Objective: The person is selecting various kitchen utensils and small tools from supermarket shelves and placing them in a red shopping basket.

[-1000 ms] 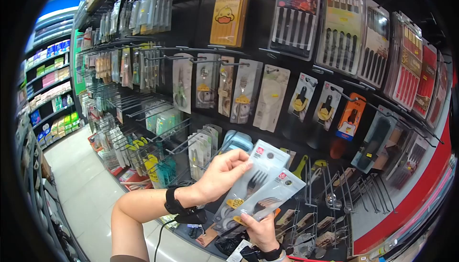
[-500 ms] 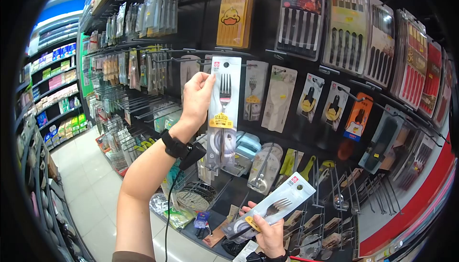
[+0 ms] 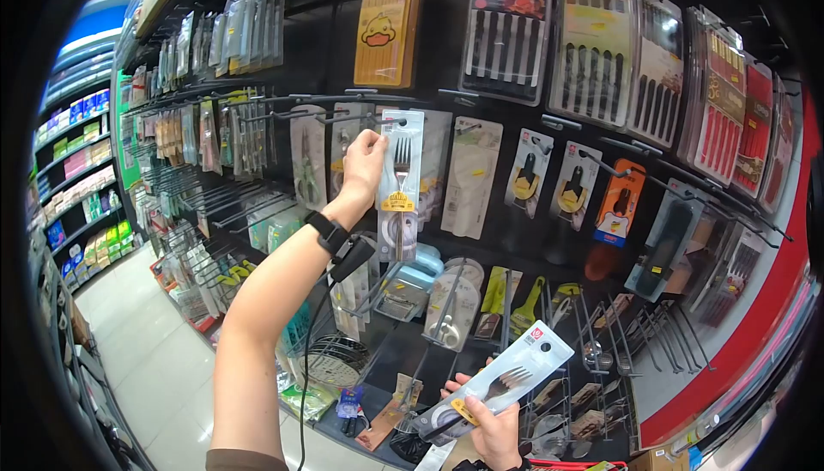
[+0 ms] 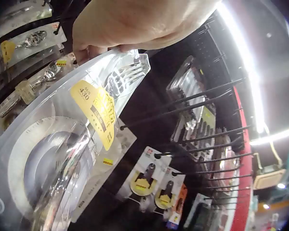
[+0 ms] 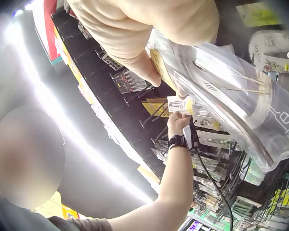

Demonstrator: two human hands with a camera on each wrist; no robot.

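My left hand (image 3: 364, 164) pinches the upper left edge of a fork package (image 3: 401, 188), which hangs upright at a display hook in the head view. In the left wrist view the fingers of that hand (image 4: 139, 24) curl over the package's top end, beside the fork tines (image 4: 127, 77). Lower right, my right hand (image 3: 496, 428) grips a second fork package (image 3: 506, 381), tilted, with the thumb across its yellow label. Seen from the right wrist, the hand (image 5: 149, 29) holds this clear package (image 5: 231, 106) near its label.
Peg hooks with spatula packs (image 3: 530, 172), an orange pack (image 3: 620, 203) and a scissors pack (image 3: 307, 153) surround the left hand. Chopstick packs (image 3: 386, 24) hang above. Below are a blue box (image 3: 410, 286) and wire hooks (image 3: 601, 334). A tiled aisle (image 3: 137, 325) runs at left.
From beside the right hand's package, my left hand has lifted its package up and left to the hook row. Over the last half second it moved slightly farther from the camera. The right hand still holds its package.
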